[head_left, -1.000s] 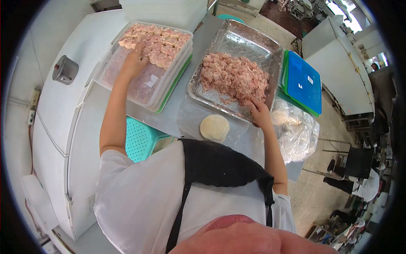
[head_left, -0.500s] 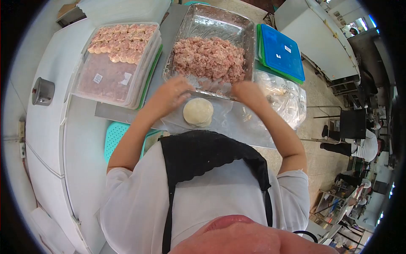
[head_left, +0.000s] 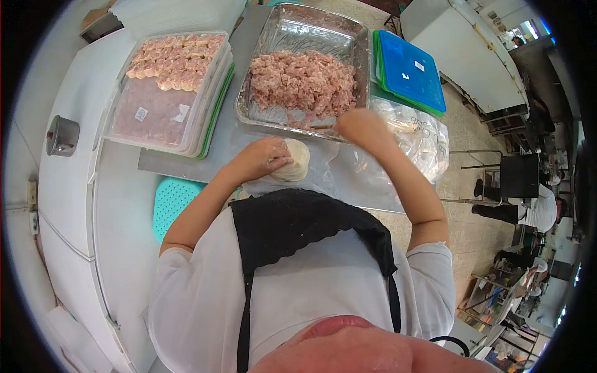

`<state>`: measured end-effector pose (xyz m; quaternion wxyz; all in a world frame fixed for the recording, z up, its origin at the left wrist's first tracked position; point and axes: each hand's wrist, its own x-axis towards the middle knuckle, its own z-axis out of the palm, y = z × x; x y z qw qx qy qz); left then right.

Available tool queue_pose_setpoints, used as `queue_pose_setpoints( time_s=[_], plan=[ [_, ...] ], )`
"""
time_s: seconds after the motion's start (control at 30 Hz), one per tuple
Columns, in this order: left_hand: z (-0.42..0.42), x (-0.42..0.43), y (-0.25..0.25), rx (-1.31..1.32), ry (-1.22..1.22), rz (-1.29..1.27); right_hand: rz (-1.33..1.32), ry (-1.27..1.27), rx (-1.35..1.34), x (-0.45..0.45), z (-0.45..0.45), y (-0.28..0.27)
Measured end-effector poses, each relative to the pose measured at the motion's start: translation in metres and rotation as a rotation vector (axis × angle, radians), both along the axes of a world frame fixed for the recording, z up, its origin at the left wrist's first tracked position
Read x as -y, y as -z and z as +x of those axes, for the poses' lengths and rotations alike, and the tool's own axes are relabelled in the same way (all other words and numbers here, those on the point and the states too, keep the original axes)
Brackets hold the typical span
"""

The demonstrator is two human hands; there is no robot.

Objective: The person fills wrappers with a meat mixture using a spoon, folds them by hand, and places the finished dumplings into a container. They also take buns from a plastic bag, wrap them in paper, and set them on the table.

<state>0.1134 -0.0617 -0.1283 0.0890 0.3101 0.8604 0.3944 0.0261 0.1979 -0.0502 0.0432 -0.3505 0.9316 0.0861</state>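
A short stack of round, pale dough wrappers [head_left: 297,163] lies on clear plastic at the near side of the metal table. My left hand [head_left: 264,156] pinches the left edge of the top wrapper, its fingers closed together. Beyond the stack, a deep metal tray [head_left: 311,34] holds a mound of pinkish minced meat [head_left: 305,84]. My right hand [head_left: 364,129], slightly blurred, is closed at the tray's near right corner. A thin brownish stick [head_left: 324,127] juts from its fingers toward the loose meat; the rest of the stick is hidden in the hand.
On the left, a clear plastic container [head_left: 152,121] carries rows of filled dumplings [head_left: 180,59]. Blue and green lids [head_left: 410,71] are stacked right of the tray, with a plastic bag of pale pieces [head_left: 426,143] nearer me. A turquoise perforated basket [head_left: 174,202] sits below the table's left edge.
My left hand has come down from the tray's near edge onto the wrapper stack. My right hand stays at the tray's corner, and the stick now shows.
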Motion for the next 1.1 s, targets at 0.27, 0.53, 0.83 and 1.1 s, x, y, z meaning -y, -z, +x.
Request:
queue_pose_setpoints(
  time_s=[0.27,0.53,0.83,1.1],
  plan=[
    [-0.012,0.006,-0.002,0.137,-0.226,0.311,-0.068,-0.090,0.071,0.013,-0.003,0.020],
    [-0.033,0.035,-0.028,0.304,-0.754,1.154,-0.032,0.126,0.100,0.011,0.006,0.026],
    [-0.077,0.036,-0.016,0.160,-0.916,1.400,-0.730,0.142,0.555,0.024,-0.009,0.054],
    [-0.104,-0.038,-0.051,0.660,-0.487,1.751,-1.380,0.410,0.838,0.042,-0.019,0.012]
  ],
)
